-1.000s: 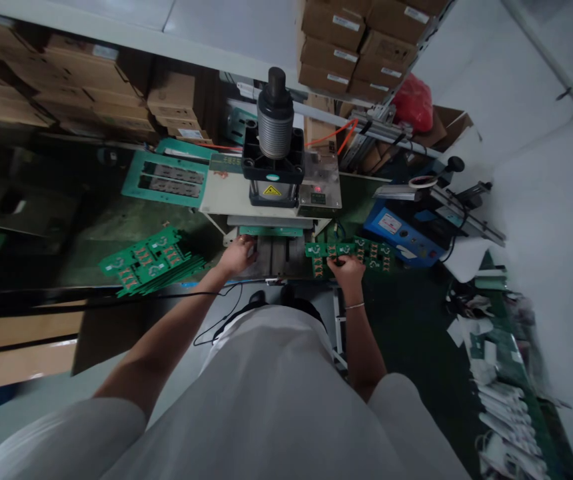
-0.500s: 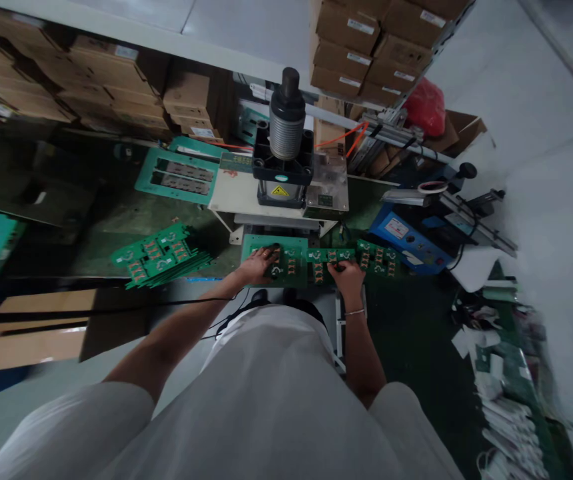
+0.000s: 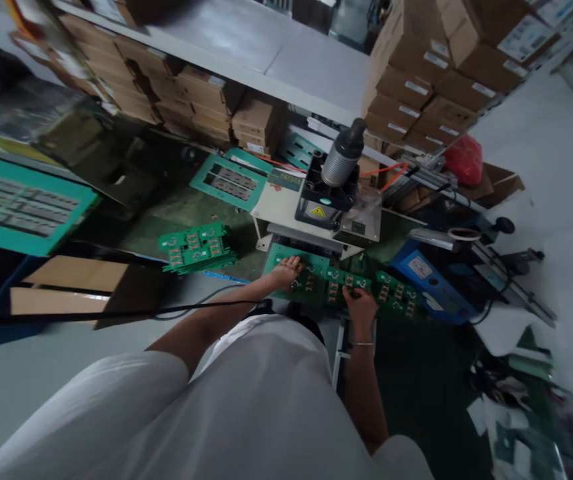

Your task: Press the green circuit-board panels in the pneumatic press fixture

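Observation:
My left hand [image 3: 287, 271] lies with its fingers stretched over a green panel [image 3: 320, 267] at the mouth of a bench press [image 3: 327, 200]. Copper-coloured patterns show on the panel beside the hand. Just to the right, my right hand [image 3: 361, 304] has its fingers closed on the near edge of a green circuit board [image 3: 335, 288], which adjoins the panel. Another circuit board [image 3: 397, 293] lies further right. Left of the press is a stack of circuit boards [image 3: 194, 248], fanned out unevenly.
A blue machine [image 3: 424, 283] stands on the right of the bench. Green frames [image 3: 216, 179] lie behind the stack, and a larger one [image 3: 74, 227] is at far left. Cardboard boxes [image 3: 206, 93] line the back. A black cable [image 3: 131, 313] crosses before my left arm.
The view has swung left, so the bench appears shifted right. My left hand still rests on the panel, its fingers drawn closer together; my right hand stays at the circuit board.

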Tool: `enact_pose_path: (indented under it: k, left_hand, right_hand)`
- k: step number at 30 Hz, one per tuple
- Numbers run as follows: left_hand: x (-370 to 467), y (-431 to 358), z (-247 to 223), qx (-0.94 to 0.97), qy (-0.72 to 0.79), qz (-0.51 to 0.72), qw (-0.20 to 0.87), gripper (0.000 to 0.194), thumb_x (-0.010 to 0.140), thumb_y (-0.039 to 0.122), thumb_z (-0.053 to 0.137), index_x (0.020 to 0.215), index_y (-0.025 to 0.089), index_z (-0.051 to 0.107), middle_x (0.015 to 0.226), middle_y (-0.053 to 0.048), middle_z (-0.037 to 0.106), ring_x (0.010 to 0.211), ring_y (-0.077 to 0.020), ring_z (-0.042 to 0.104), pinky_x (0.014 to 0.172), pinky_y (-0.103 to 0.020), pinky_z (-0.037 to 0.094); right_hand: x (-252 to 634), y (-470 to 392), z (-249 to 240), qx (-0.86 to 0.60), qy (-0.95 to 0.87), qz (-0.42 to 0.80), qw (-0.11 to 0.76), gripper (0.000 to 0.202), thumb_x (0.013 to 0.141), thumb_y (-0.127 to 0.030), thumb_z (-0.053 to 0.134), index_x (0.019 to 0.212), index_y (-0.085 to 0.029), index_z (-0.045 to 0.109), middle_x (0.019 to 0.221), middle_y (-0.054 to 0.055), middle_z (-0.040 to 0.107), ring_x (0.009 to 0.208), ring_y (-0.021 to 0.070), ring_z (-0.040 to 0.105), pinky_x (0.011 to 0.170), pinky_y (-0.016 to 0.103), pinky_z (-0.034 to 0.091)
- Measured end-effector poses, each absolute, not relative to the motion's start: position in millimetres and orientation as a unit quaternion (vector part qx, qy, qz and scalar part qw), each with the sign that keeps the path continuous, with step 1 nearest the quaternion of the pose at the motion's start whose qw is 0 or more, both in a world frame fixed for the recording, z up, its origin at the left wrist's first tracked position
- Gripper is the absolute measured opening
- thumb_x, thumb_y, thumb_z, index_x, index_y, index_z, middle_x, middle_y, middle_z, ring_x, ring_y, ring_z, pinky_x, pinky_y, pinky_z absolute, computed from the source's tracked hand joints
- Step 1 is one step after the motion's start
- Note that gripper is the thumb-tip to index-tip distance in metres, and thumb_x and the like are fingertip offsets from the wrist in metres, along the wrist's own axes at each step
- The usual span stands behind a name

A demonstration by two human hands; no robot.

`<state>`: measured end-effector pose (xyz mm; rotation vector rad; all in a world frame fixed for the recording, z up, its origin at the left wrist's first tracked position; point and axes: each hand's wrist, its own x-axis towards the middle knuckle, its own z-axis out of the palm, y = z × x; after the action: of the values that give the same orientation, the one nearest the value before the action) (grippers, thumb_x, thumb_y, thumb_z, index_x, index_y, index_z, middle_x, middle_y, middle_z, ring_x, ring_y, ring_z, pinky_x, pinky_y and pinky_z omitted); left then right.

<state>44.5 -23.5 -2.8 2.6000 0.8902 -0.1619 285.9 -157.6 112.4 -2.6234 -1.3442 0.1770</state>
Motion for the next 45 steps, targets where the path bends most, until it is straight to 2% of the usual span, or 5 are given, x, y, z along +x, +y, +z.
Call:
enact_pose_path:
  k: [9,23,30,37,45]
  left_hand:
    - [30.9,-18.5,37.0,0.924,0.324,-0.026,0.204,0.110,0.063,0.043,0.085,0.158,0.007,0.043,0.154,-0.029,0.052,0.138,-0.0409,0.049,0.113,-0.048,0.040]
    - [-255.6,25.9,22.5,0.748,0.629,0.065,0.200,0.090,0.057,0.042,0.091,0.136,0.011,0.060,0.140,-0.022,0.064,0.137,-0.0512,0.049,0.113,-0.063,0.042]
    - [-203.5,23.1,8.7,0.824,0.512,0.123,0.208,0.085,0.072,0.046,0.082,0.146,0.012,0.056,0.167,-0.023,0.039,0.157,-0.0480,0.025,0.126,-0.063,0.024]
    - [-84.3,1.7,-3.4,0.916,0.321,0.004,0.242,0.092,0.088,0.050,0.069,0.160,0.002,0.039,0.170,-0.025,0.032,0.161,-0.0366,0.024,0.130,-0.051,0.019]
    - [-54.0,-6.4,-26.4,0.927,0.280,0.006,0.251,0.098,0.093,0.059,0.060,0.167,0.004,0.025,0.173,-0.024,0.021,0.163,-0.0349,0.021,0.132,-0.050,0.014]
  right_hand:
    - [279.3,-163.8,100.4,-0.878,-0.463,0.015,0.121,0.038,0.089,-0.056,0.059,0.074,-0.024,0.074,0.090,0.013,0.079,0.089,0.0320,0.071,0.072,0.037,0.045]
    - [165.5,-114.6,68.5,-0.823,-0.563,0.056,-0.048,0.036,0.091,-0.049,0.064,0.089,-0.017,0.079,0.099,0.016,0.078,0.097,0.0317,0.071,0.086,0.041,0.047]
    - [140.2,-89.5,59.7,-0.808,-0.572,0.100,-0.102,0.042,0.101,-0.048,0.054,0.106,-0.013,0.077,0.118,0.019,0.073,0.115,0.0336,0.064,0.100,0.050,0.040]
    - [175.3,-92.7,54.4,-0.756,-0.636,0.116,-0.100,0.058,0.104,-0.062,0.046,0.122,-0.015,0.073,0.134,0.020,0.067,0.125,0.0332,0.056,0.107,0.048,0.037]
    - [256.9,-123.4,30.2,-0.658,-0.739,0.111,-0.090,0.097,0.098,-0.078,0.041,0.166,-0.010,0.031,0.173,0.018,0.029,0.162,0.0358,0.015,0.128,0.054,0.018]
